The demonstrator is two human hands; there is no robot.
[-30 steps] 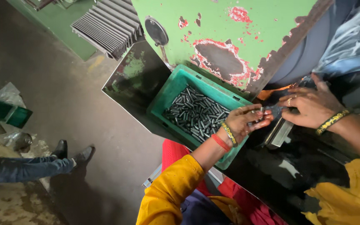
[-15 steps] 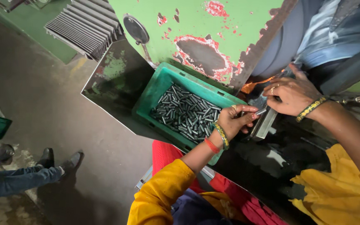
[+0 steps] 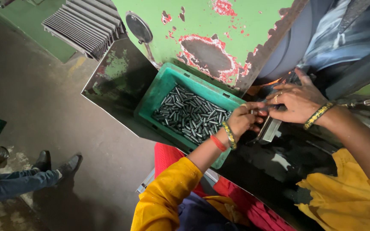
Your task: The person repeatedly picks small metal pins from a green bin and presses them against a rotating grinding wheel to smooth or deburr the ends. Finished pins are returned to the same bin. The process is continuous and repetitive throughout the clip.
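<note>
Behind your hands stands a green machine (image 3: 236,25) with paint flaked off in red and dark patches, above a dark, oily work surface (image 3: 287,158). Your left hand (image 3: 243,119) is curled shut at the right rim of the green crate (image 3: 159,92), its fingertips pinched together on something too small to make out. That crate sits on the dark surface against the machine and is filled with small grey metal pins (image 3: 191,115). Your right hand (image 3: 296,100) lies just beside the left, fingers bent over a metal piece (image 3: 272,128) by the machine; whether it grips anything, you cannot tell. Compared with half a second ago, both hands remain in the same spot, close together. At lower left, another person's legs and black shoes (image 3: 58,164) rest on the concrete floor (image 3: 35,102), as before.
</note>
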